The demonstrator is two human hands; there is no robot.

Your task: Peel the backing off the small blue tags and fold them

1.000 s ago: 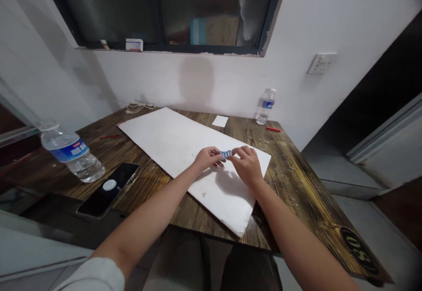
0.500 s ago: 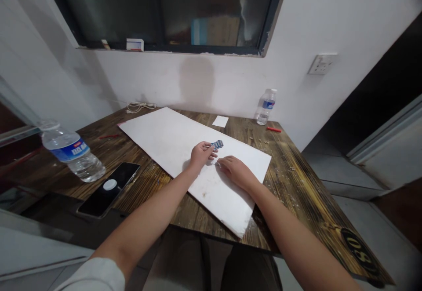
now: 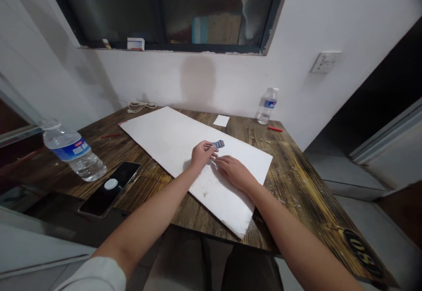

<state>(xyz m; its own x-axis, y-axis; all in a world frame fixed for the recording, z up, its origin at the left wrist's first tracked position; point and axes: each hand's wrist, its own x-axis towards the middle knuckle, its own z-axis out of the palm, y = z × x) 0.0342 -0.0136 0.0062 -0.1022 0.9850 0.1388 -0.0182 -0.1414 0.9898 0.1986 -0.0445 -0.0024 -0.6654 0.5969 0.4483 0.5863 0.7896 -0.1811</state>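
My left hand (image 3: 200, 155) is closed around one end of a small blue piece with dark rectangular blocks (image 3: 218, 144), which looks like a little circuit board. The piece sticks out beyond my thumb and fingers, above the white board (image 3: 158, 129). Close beside it, my right hand (image 3: 232, 171) rests low over the same board, palm down. Its fingertips are drawn together just below the left fingers; whatever they pinch is too small and too hidden to make out.
A large water bottle (image 3: 74, 150) and a phone (image 3: 110, 189) bearing a white disc lie at left. Against the wall are a white cable (image 3: 141, 105), a paper square (image 3: 221, 120), a smaller bottle (image 3: 267, 106) and a red stick-like object (image 3: 275, 129).
My right hand has shifted slightly left, closer to my left fingers. A thin pale thing seen at its fingertips before no longer shows clearly. My left hand keeps its hold on the blue piece.
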